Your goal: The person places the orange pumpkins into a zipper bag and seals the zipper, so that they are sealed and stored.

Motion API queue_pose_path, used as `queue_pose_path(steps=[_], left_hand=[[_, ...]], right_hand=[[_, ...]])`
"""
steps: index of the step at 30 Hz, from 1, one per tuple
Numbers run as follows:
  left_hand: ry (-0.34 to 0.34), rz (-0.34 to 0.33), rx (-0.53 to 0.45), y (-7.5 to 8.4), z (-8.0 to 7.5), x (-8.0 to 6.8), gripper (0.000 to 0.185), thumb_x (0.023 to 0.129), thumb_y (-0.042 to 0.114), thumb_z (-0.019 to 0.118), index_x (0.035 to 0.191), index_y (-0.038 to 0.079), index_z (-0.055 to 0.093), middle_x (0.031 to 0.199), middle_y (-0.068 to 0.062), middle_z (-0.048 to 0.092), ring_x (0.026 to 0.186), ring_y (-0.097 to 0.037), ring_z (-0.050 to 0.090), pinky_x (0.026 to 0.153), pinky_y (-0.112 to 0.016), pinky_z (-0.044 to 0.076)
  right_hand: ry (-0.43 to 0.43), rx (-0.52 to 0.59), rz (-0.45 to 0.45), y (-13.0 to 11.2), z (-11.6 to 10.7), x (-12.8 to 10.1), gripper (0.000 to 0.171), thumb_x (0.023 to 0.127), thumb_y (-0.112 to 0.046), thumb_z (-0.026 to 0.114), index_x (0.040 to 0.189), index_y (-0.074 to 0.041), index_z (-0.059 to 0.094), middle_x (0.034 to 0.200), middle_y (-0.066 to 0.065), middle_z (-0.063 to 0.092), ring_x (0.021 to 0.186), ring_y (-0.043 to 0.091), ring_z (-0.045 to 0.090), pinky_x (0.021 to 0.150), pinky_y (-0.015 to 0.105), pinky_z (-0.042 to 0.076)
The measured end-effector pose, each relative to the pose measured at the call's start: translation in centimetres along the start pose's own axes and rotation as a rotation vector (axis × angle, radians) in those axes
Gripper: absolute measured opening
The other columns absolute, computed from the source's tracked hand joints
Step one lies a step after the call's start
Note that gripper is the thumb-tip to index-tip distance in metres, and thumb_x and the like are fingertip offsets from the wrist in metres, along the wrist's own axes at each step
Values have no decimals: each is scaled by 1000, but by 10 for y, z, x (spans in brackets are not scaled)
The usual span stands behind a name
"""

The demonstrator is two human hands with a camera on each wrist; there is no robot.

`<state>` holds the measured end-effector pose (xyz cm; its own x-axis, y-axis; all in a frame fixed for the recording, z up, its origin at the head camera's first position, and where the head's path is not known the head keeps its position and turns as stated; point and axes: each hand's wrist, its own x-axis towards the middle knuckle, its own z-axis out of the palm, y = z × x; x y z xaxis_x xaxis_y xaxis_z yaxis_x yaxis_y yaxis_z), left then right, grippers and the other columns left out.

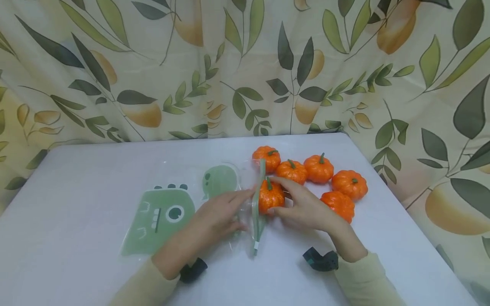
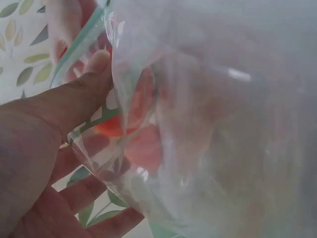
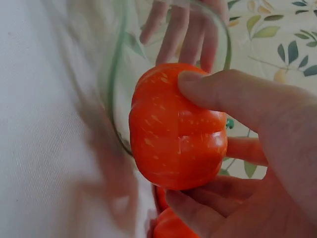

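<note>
pumpkin [image 1: 271, 199] at bag mouth [image 1: 259, 204]

Orange pumpkins [image 1: 319, 168], clear green-edged bag [image 1: 257, 212], leaf-patterned cream curtain [image 1: 153, 68], white table [image 1: 76, 170].

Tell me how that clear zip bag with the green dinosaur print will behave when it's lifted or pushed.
The zip bag looks thin and floppy: its film wrinkles where the left hand pinches the mouth, so it would probably sag when lifted. It seems very light and likely slides on the smooth white table. Its glossy film may be slippery, so the mouth could fold shut as the pumpkin in the right hand presses in.
</note>
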<state>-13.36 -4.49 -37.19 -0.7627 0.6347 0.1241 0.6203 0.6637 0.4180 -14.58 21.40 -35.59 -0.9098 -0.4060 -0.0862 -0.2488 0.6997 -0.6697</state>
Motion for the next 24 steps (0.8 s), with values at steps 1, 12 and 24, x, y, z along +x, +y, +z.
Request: queue_pose_path(steps=[1, 12, 24], left_hand=[[1, 2, -8, 0, -1, 1, 88, 82, 38, 78, 156, 23, 31, 148, -1, 53, 132, -22, 54, 111, -41, 45], [116, 76, 144, 9, 2, 0, 67, 86, 31, 76, 144, 10, 49, 133, -3, 65, 120, -18, 64, 101, -32, 52], [-1, 0, 263, 20, 12, -3, 119, 71, 46, 87, 159, 9, 15, 157, -10, 34, 138, -27, 42, 115, -40, 40]], right_hand=[[0, 1, -4, -1, 0, 0, 75, 86, -32, 78, 149, -20, 40, 152, 0, 45, 137, 28, 49, 108, 53, 45], [-15, -15, -44, -4, 11, 4, 69, 84, -31, 79, 144, -26, 46, 145, -7, 50, 133, 20, 51, 107, 50, 47], [-93, 138, -10, 0, 10, 4, 65, 90, -38, 72, 146, -19, 45, 145, 3, 53, 129, 29, 55, 104, 48, 50]])
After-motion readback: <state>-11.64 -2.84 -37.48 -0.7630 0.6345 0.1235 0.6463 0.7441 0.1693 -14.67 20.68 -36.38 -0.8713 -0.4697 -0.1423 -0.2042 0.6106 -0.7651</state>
